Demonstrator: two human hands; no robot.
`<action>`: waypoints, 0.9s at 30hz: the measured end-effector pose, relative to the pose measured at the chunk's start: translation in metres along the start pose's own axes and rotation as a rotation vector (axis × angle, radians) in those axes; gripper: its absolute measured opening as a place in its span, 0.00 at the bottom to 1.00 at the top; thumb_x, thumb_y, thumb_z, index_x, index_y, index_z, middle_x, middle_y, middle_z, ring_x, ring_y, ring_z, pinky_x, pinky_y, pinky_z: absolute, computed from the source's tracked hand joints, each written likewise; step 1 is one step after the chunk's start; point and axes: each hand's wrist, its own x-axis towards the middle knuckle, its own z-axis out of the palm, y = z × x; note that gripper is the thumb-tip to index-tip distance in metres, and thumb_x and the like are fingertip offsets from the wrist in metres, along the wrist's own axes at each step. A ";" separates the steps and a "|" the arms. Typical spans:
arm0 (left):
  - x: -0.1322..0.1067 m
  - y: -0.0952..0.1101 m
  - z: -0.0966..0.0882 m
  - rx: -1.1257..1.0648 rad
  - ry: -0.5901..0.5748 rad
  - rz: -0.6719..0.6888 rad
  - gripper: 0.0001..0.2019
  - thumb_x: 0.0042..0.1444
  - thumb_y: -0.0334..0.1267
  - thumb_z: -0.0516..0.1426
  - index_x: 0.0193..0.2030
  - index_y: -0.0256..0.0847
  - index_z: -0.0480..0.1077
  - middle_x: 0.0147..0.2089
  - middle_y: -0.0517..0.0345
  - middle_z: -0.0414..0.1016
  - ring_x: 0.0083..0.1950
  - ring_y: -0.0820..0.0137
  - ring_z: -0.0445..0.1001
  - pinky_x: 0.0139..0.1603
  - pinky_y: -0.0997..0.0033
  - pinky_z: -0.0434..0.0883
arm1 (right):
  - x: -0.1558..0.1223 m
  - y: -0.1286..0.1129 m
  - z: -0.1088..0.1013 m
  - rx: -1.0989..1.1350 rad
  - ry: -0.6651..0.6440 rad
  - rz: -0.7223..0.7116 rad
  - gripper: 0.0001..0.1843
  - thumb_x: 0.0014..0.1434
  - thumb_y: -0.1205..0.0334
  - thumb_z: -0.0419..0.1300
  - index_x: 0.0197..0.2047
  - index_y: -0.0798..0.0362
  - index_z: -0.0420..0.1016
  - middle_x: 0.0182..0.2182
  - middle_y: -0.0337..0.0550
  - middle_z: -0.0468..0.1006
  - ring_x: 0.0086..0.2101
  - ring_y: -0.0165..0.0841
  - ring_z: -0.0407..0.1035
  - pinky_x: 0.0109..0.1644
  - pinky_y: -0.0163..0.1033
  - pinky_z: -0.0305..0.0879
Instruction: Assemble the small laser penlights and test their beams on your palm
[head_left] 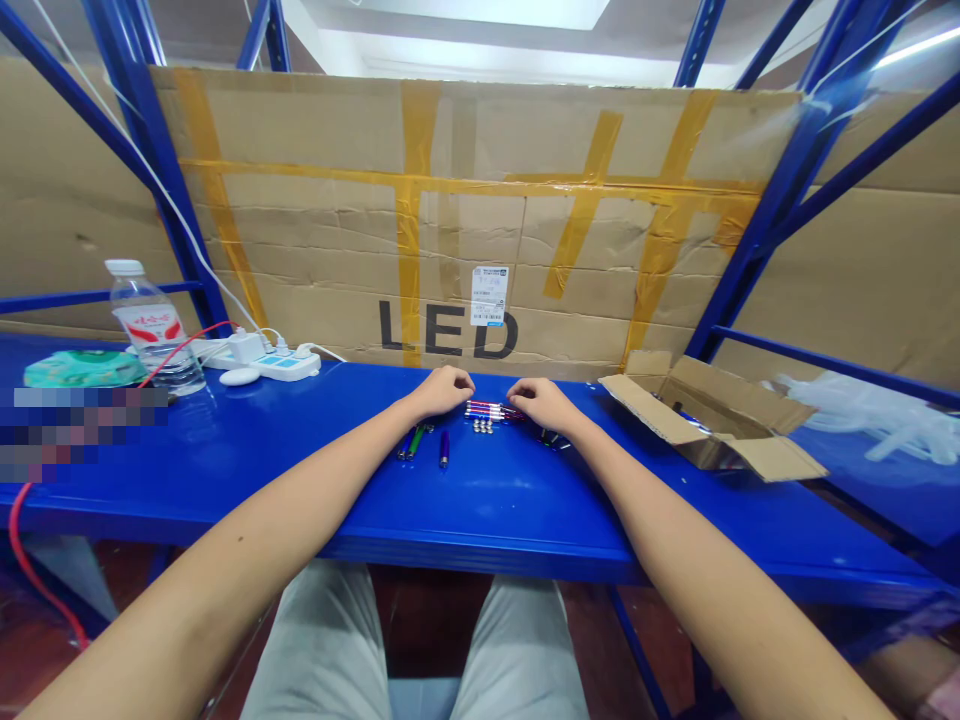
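Both my arms reach out over a blue metal shelf [487,500]. My left hand [442,388] and my right hand [541,400] rest close together on it, fingers curled, at either end of a small bundle of red and white pen-like sticks [491,409]. Whether the fingers actually grip the sticks is too small to tell. Just in front of the bundle lie a few tiny silver cylinders [483,427]. Green and blue pen-like pieces [420,440] lie under my left wrist, and a dark one [550,438] lies under my right wrist.
An open cardboard box [712,420] sits to the right, with clear plastic bags [877,410] beyond it. At the left stand a water bottle [150,325], a white power strip [277,362] with plugs, and a green round pack [82,368]. A taped cardboard wall marked LED [450,220] backs the shelf.
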 end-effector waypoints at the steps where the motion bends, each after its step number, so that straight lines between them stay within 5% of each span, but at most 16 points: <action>1: -0.001 0.000 -0.005 0.011 -0.002 0.016 0.09 0.52 0.35 0.56 0.37 0.38 0.77 0.41 0.54 0.80 0.44 0.66 0.76 0.49 0.69 0.69 | 0.000 0.000 -0.001 -0.001 0.024 0.001 0.08 0.55 0.67 0.57 0.34 0.56 0.78 0.34 0.46 0.81 0.35 0.34 0.73 0.41 0.37 0.66; 7: -0.015 0.005 -0.051 0.047 -0.242 0.073 0.10 0.50 0.35 0.57 0.37 0.37 0.77 0.39 0.55 0.80 0.41 0.68 0.76 0.44 0.72 0.68 | -0.011 -0.023 -0.003 -0.005 0.104 -0.132 0.09 0.57 0.64 0.55 0.32 0.56 0.77 0.30 0.43 0.80 0.32 0.33 0.70 0.38 0.37 0.63; 12: -0.026 0.006 -0.076 0.124 -0.500 0.022 0.09 0.47 0.35 0.59 0.35 0.38 0.77 0.36 0.58 0.80 0.38 0.70 0.75 0.40 0.75 0.67 | -0.029 -0.067 0.016 0.027 -0.176 -0.342 0.10 0.59 0.63 0.55 0.37 0.55 0.77 0.31 0.40 0.79 0.30 0.30 0.68 0.36 0.35 0.61; 18: -0.029 0.012 -0.070 0.163 -0.660 -0.049 0.06 0.46 0.34 0.60 0.31 0.39 0.78 0.31 0.61 0.79 0.33 0.73 0.72 0.37 0.76 0.65 | -0.039 -0.093 0.038 -0.082 -0.376 -0.483 0.11 0.63 0.60 0.55 0.41 0.53 0.78 0.33 0.43 0.80 0.33 0.31 0.70 0.40 0.36 0.61; 22: -0.028 0.017 -0.062 0.150 -0.609 -0.091 0.05 0.44 0.36 0.63 0.29 0.40 0.79 0.29 0.61 0.78 0.31 0.72 0.71 0.38 0.74 0.65 | -0.038 -0.089 0.034 -0.053 -0.478 -0.426 0.10 0.60 0.58 0.58 0.31 0.54 0.74 0.26 0.39 0.77 0.28 0.29 0.68 0.34 0.34 0.60; 27: -0.030 0.023 -0.055 0.135 -0.617 -0.080 0.05 0.42 0.37 0.64 0.28 0.40 0.79 0.26 0.60 0.77 0.28 0.72 0.70 0.32 0.74 0.63 | -0.031 -0.069 0.006 0.229 -0.754 -0.100 0.12 0.50 0.61 0.65 0.37 0.52 0.68 0.21 0.33 0.72 0.22 0.27 0.65 0.25 0.31 0.60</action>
